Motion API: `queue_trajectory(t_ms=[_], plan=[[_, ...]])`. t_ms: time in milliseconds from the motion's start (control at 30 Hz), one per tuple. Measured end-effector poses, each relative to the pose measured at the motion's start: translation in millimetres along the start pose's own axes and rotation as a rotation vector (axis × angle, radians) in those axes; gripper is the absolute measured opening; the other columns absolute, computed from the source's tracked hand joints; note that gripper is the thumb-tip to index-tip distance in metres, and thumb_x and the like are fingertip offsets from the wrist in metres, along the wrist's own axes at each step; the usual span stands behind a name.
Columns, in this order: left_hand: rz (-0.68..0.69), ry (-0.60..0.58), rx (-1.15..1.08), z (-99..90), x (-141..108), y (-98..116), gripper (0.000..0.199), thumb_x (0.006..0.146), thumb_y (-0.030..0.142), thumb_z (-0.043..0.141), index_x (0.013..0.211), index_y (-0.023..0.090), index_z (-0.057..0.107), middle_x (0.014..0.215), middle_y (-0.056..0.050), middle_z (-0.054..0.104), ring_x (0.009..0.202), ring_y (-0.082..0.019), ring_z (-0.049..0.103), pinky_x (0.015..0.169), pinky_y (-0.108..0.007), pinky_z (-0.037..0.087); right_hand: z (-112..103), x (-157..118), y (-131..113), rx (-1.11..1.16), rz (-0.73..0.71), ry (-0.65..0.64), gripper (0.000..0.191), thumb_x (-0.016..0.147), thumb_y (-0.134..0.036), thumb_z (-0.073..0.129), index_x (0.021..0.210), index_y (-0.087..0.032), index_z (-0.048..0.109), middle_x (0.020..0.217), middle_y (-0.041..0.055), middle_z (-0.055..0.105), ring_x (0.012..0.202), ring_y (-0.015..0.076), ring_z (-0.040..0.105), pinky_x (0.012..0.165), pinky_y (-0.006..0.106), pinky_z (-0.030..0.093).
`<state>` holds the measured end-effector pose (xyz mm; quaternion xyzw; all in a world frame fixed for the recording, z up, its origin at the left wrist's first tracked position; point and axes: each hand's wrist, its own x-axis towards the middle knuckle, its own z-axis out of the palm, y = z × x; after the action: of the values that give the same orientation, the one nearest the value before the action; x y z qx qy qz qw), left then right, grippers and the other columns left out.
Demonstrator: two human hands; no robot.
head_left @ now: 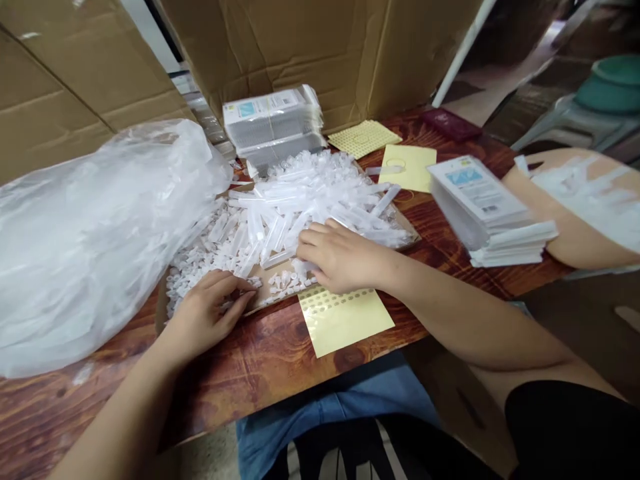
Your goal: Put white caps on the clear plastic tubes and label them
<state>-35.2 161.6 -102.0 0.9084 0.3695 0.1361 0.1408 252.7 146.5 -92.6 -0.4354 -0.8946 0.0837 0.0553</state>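
Note:
A shallow cardboard tray [262, 283] holds a heap of clear plastic tubes [310, 193] and, at its left and front, many small white caps [193, 267]. My left hand [213, 310] rests at the tray's front left edge among the caps, its fingers curled; what they hold, if anything, is too small to name. My right hand [335, 257] lies over the tubes at the front middle, fingers bent down and closed, their tips partly hidden. Just below it, a yellow sticker sheet [345, 323] sticks out from the tray onto the wooden table [250, 373].
A big white plastic bag [100, 233] fills the left. Bundled printed packs [275, 120] stand behind the tray, more packs [485, 200] at right. Yellow sheets [365, 138] lie at the back. A cardboard box [585, 207] with white pieces stands far right, a teal stool [613, 83] beyond.

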Motion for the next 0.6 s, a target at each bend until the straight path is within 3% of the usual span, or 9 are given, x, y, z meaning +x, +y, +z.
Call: queue_trajectory(t_ms=[133,267,400,600], plan=[[0.084,0.075,-0.046,3.1,5.5,14.1,0.010,0.098,0.025,0.061,0.101,0.021,0.069,0.093,-0.003,0.069,0.087,-0.017,0.066,0.083,-0.030,0.053,-5.8,2.0,1.6,-0.011,0.008,0.037,0.026,0.086,-0.014,0.055,0.110,-0.012,0.064,0.106,0.0136,0.063,0.108,0.0295,0.050,0.095,0.041,0.034],[0.205,0.037,-0.086,10.1,21.9,35.5,0.014,0.099,0.019,0.056,0.104,0.018,0.069,0.100,-0.006,0.068,0.094,-0.016,0.067,0.085,-0.029,0.056,-8.1,0.4,5.9,-0.017,0.012,0.082,0.019,0.084,-0.016,0.057,0.101,-0.013,0.064,0.104,0.0135,0.062,0.106,0.0293,0.049,0.093,0.040,0.035],[0.307,0.001,-0.071,17.5,47.8,52.7,0.021,0.099,0.021,0.055,0.112,0.016,0.071,0.113,-0.010,0.071,0.110,-0.022,0.067,0.096,-0.036,0.057,-9.3,-4.0,14.8,0.045,0.023,0.149,0.012,0.081,-0.018,0.059,0.092,-0.014,0.061,0.102,0.0128,0.061,0.104,0.0277,0.051,0.093,0.038,0.037],[0.217,-0.061,-0.049,28.4,73.0,58.9,0.033,0.100,0.035,0.054,0.117,0.014,0.072,0.122,-0.014,0.071,0.115,-0.028,0.066,0.103,-0.045,0.055,-16.8,-10.2,25.5,0.091,0.065,0.176,0.011,0.079,-0.018,0.058,0.090,-0.015,0.059,0.099,0.0127,0.062,0.095,0.0253,0.053,0.084,0.035,0.038]])
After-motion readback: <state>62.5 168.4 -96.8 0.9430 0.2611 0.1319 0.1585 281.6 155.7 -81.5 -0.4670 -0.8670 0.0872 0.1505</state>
